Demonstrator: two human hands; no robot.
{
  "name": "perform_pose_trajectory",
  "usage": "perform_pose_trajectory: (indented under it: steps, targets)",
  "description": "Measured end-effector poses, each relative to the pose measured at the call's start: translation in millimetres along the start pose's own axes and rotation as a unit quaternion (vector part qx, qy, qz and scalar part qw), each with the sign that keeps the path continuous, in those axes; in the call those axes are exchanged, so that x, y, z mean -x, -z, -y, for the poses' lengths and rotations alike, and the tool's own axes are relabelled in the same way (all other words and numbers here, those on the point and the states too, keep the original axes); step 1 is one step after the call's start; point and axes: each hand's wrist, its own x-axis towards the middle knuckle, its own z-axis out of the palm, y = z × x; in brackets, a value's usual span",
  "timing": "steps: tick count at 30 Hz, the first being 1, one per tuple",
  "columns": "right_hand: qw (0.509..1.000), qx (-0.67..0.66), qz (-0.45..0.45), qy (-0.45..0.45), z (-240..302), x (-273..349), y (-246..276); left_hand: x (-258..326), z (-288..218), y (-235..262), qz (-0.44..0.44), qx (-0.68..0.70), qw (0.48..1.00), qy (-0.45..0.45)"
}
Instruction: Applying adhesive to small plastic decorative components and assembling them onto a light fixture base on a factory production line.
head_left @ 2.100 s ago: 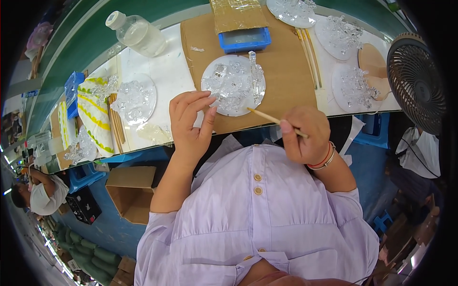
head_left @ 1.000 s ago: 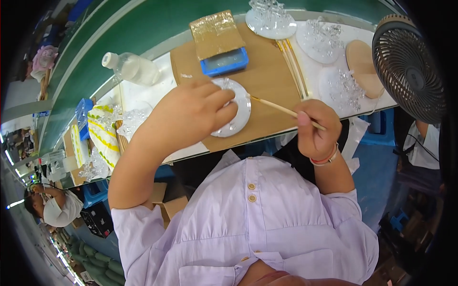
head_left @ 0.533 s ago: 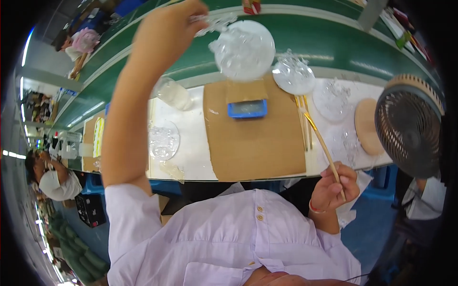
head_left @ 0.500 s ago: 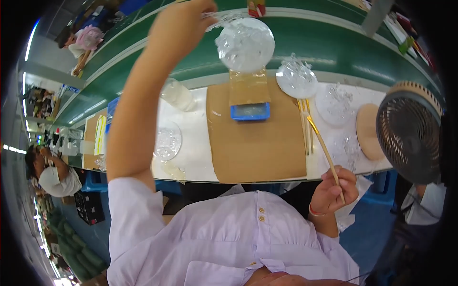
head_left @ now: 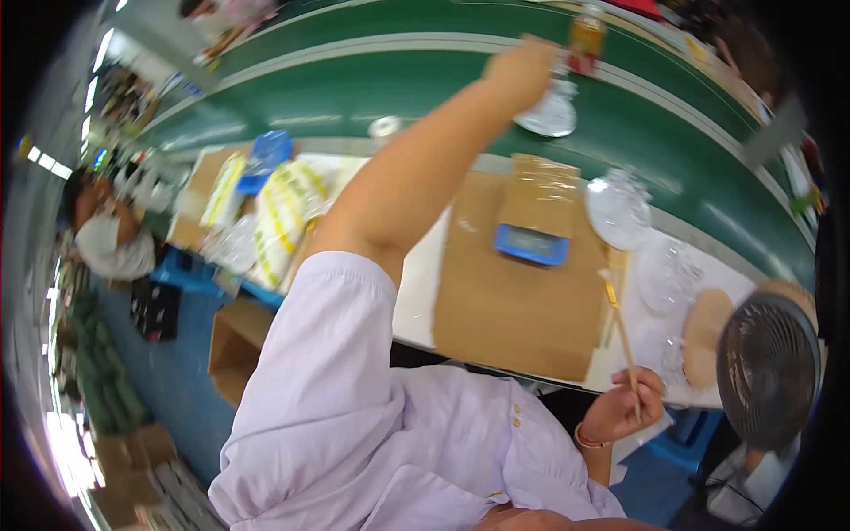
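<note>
My left hand (head_left: 524, 73) is stretched far forward over the green bench, at the edge of a clear plate (head_left: 551, 118) with clear pieces on it. Its fingers are smeared and mostly hidden, so what they hold, if anything, cannot be made out. Nearer me, my right hand (head_left: 627, 407) is closed on the wooden handle of a paintbrush (head_left: 622, 334), bristle end pointing away from me. Between the two arms lies a cardboard sheet (head_left: 513, 310) with a small blue box (head_left: 531, 245) and a tape-covered cardboard piece (head_left: 542, 190).
Another clear plate (head_left: 618, 211) holds clear pieces right of the cardboard. A black fan (head_left: 768, 372) stands at the right. Yellow-and-white packs (head_left: 288, 221) and a blue tray (head_left: 266, 161) lie at the left. An amber bottle (head_left: 586, 40) stands beyond my left hand.
The view has swung left and tilted. My left arm now reaches farther right across the bench, and the plate near that hand sits farther away. My right hand keeps the paintbrush.
</note>
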Motion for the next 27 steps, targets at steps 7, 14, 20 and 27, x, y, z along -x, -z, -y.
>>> perform_pose_trajectory:
  steps: [7,14,20,27]
  targets:
    - [0.996,-0.083,0.019,0.028,-2.8,0.4,-10.6,237.6,-34.7,123.8,0.011,0.077,0.983,-0.164]
    - [0.998,-0.042,0.022,0.049,3.2,5.2,-11.1,297.4,89.9,172.4,-0.031,0.005,0.994,0.107]
    - [0.993,-0.017,0.115,0.025,6.4,-13.5,-26.5,294.3,96.5,166.2,0.070,0.059,0.973,0.212]
    - [0.988,-0.054,0.138,-0.051,20.3,-52.5,-63.3,282.0,7.8,165.8,0.016,0.115,0.987,0.108]
